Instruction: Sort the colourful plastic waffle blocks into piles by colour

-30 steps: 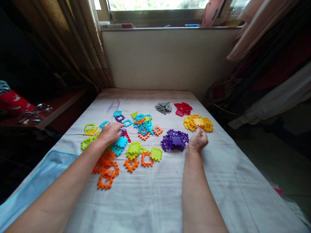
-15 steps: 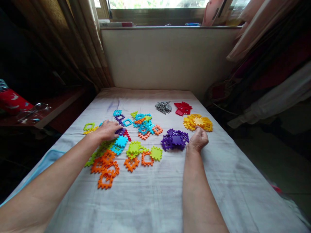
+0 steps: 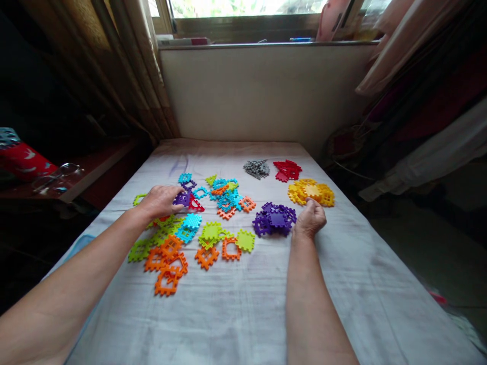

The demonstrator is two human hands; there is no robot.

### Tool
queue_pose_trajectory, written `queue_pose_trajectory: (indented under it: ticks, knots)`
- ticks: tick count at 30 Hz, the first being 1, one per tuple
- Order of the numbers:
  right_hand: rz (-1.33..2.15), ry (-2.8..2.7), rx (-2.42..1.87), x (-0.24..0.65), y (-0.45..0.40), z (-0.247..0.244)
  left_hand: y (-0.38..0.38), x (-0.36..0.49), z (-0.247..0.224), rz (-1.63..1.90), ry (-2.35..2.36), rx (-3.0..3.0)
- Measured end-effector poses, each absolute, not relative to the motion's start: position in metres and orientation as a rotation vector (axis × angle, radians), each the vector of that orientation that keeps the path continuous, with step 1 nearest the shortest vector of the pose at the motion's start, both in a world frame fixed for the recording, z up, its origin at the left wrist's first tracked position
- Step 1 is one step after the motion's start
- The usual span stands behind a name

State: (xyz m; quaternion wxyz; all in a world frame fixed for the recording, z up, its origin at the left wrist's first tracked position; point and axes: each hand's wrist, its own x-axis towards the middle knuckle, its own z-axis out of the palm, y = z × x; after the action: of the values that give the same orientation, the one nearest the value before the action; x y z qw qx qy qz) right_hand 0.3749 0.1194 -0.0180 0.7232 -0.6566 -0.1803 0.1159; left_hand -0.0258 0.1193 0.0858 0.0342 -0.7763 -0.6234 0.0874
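Observation:
Toothed plastic tiles in many colours lie on a white sheet (image 3: 236, 304). My left hand (image 3: 158, 201) rests on the mixed heap at the left, its fingertips gripping a purple tile (image 3: 181, 198) beside a red tile (image 3: 195, 204). My right hand (image 3: 310, 219) lies curled on the sheet, fingers closed, between the purple pile (image 3: 274, 218) and the yellow pile (image 3: 312, 191); whether it holds a tile cannot be seen. Sorted grey tiles (image 3: 256, 168) and red tiles (image 3: 287, 170) lie farther back.
Orange tiles (image 3: 167, 263), lime green tiles (image 3: 211, 233) and blue tiles (image 3: 226, 195) lie mixed in the middle and left. A wall (image 3: 262, 91) with a windowsill closes the far end. Curtains hang at both sides. A dark shelf (image 3: 76, 175) stands at the left.
My left hand has slid left and back over the mixed heap and taken the purple tile at its fingertips; the red tile beside it is uncovered. My right hand has stayed put.

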Motion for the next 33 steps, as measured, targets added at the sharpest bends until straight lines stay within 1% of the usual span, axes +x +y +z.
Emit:
queue_pose_trajectory:
  ticks: [4,10,16,19,21,23,26,29,33]
  knots:
    - [0.258,-0.400,-1.445,0.374,0.119,-0.016,0.118,-0.018,0.094,0.173,-1.861,-2.455]
    - [0.256,-0.404,-1.452,0.374,0.119,-0.017,0.106,0.015,0.108,0.226,-1.528,-2.440]
    - [0.256,-0.404,-1.447,0.373,0.119,-0.017,0.102,0.022,0.099,0.321,-1.453,-2.511]
    - [0.262,-0.411,-1.442,0.373,0.119,-0.016,0.106,0.016,0.107,0.358,-1.436,-2.478]
    - [0.258,-0.415,-1.446,0.373,0.119,-0.016,0.109,0.015,0.117,0.348,-1.515,-2.424]
    - [0.260,-0.411,-1.448,0.372,0.119,-0.016,0.109,0.020,0.125,0.271,-1.626,-2.412]
    - [0.277,-0.395,-1.437,0.372,0.120,-0.015,0.104,0.046,0.121,0.031,-1.709,-2.555]
    - [0.289,-0.380,-1.432,0.373,0.119,-0.014,0.096,0.088,0.102,-0.215,-1.654,-2.714]
    - [0.315,-0.324,-1.392,0.376,0.119,-0.012,0.095,0.148,0.075,-0.397,-1.630,-2.808]
